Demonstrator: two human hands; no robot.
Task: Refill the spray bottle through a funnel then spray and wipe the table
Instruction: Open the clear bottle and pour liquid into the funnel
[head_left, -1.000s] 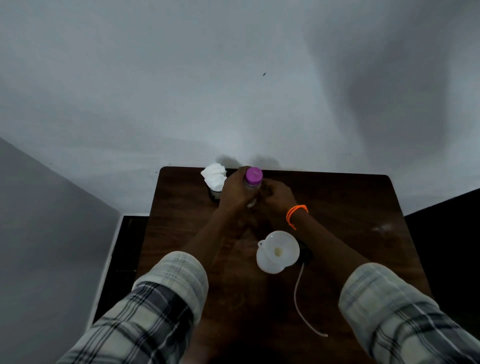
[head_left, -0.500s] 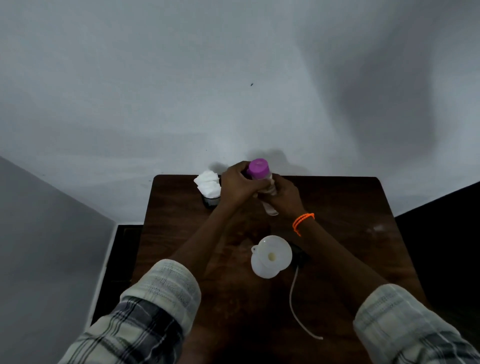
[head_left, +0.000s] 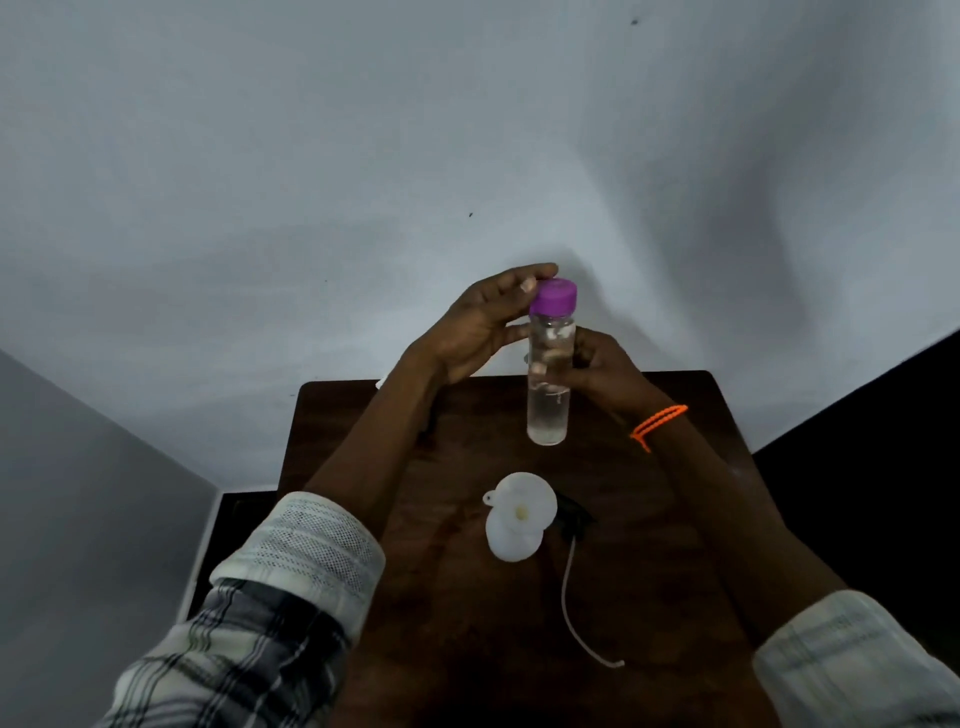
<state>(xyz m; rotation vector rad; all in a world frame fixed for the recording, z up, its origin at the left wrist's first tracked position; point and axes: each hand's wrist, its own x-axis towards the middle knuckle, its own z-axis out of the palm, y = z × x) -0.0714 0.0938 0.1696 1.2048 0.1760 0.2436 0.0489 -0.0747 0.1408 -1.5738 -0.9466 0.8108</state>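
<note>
- A dark wooden table (head_left: 467, 649) stands against a pale wall (head_left: 311, 182), with a black strip of floor showing at its left and right edges.
- A white funnel (head_left: 522, 509) sits in the mouth of a white spray bottle (head_left: 511, 543) near the middle of the table; the two overlap from above, so the bottle's body is mostly hidden.
- Just beside the funnel, to the right, lies the black spray head (head_left: 574, 517), its thin pale dip tube (head_left: 576, 608) curving towards the near edge.
- A scrap of white tissue (head_left: 382, 383) peeks out at the far left corner, mostly covered by the left forearm.
- The clear bottle (head_left: 549, 379) with a purple cap (head_left: 554, 295) is held upright in the air above the far part of the table, well apart from the funnel.
- The right hand (head_left: 602, 371) grips the bottle's body, fingers curled round it; an orange band (head_left: 657, 423) circles that wrist.
- The left hand (head_left: 483, 322) reaches for the cap: its fingertips (head_left: 543, 270) touch the cap's far-left rim, fingers curved but not clearly wrapped round it.
- Rolled plaid sleeves (head_left: 291, 571) frame the bottom corners.
</note>
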